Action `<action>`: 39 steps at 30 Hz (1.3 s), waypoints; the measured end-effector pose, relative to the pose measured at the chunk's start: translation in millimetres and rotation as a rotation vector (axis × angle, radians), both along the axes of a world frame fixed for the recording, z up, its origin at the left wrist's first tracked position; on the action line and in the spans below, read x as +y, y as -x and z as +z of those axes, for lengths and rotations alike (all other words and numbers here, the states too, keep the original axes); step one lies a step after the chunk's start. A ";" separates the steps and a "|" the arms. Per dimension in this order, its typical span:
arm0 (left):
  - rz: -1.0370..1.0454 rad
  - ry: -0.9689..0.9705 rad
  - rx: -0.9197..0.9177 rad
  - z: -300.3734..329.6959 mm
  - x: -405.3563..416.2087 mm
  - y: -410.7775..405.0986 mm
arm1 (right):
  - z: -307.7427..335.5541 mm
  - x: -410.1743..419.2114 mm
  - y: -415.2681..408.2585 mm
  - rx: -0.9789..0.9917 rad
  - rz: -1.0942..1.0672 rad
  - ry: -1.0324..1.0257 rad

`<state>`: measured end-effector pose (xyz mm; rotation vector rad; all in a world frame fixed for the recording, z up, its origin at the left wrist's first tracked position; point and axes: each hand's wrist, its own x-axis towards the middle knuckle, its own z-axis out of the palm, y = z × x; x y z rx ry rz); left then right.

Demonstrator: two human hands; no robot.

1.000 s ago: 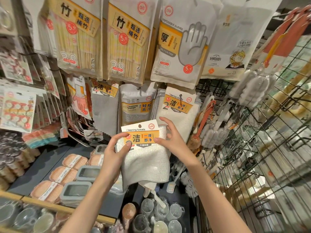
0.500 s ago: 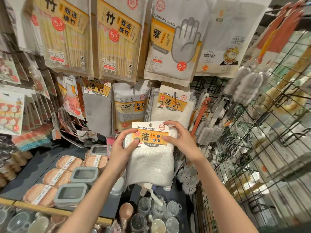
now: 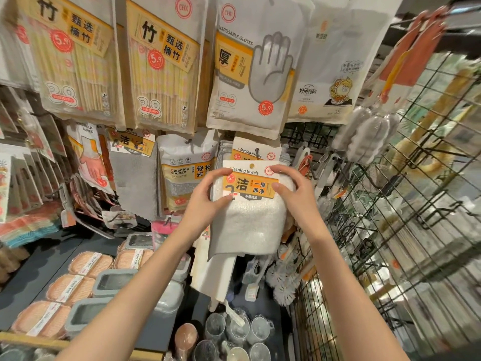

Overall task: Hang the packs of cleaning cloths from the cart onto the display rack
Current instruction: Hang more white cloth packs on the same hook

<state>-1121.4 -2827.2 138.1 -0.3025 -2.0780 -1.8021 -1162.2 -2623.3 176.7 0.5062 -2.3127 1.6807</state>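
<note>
I hold a pack of white cleaning cloths (image 3: 250, 222) with an orange-and-white header card in front of the display rack. My left hand (image 3: 205, 196) grips the card's left edge and my right hand (image 3: 294, 188) grips its right edge. The card's hang hole sits just below the hook of the same cleaning cloths hanging on the rack (image 3: 256, 152), and the held pack overlaps them. I cannot tell whether the hook is through the hole.
Cleaning sponge packs (image 3: 187, 173) hang just left, a grey cloth pack (image 3: 134, 178) further left, disposable gloves (image 3: 250, 74) and bamboo chopsticks (image 3: 161, 66) above. A black wire grid panel (image 3: 390, 204) with brushes stands right. Soap boxes (image 3: 88, 264) and clear cups (image 3: 234, 332) lie on the shelf below.
Both hands have lifted the pack up and towards the rack, from below the hanging cloths to overlapping them at hook height.
</note>
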 end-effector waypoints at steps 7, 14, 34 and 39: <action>0.020 0.008 -0.025 7.2 3.9 28.8 | -2.7 -4.0 25.7 0.025 -0.105 -0.014; 0.020 0.016 0.001 10.7 8.1 40.6 | -4.2 -4.9 36.0 0.013 -0.150 0.057; 0.083 0.117 -0.086 -5.8 3.9 83.3 | -11.9 -0.5 60.2 -0.082 -0.100 -0.160; 0.056 0.086 -0.110 -0.6 4.8 83.8 | -12.6 1.3 66.2 -0.107 -0.079 -0.191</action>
